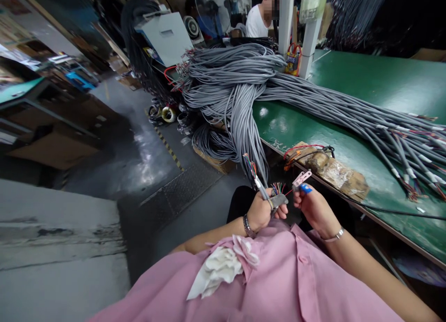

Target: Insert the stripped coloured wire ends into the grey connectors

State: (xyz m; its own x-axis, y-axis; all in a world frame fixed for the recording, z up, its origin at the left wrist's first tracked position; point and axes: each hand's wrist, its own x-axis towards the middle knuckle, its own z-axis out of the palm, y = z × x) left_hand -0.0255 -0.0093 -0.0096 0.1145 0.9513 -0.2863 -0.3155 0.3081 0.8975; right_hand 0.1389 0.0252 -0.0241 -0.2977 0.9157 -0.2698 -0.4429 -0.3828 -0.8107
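My left hand point(260, 212) is closed around the ends of grey cables point(262, 188), with a fan of thin coloured wires point(278, 188) sticking out above its thumb. Grey wrapping covers that thumb. To its right, my right hand point(318, 212) pinches a small, pale pink flat tool with holes point(302, 177); its exact kind is unclear. Blue wrapping point(305, 188) is on the right thumb. A thin red wire point(289, 192) spans the gap from the coloured bunch to the right fingertips. Both hands are in front of my body, beside the bench edge.
A large heap of grey cables point(237, 66) lies across the green bench point(365, 80) and hangs over its edge. A tape-wrapped wooden block point(339, 173) rests by the front edge. Behind the heap is a person in white point(257, 22). A grey surface point(59, 238) stands at left.
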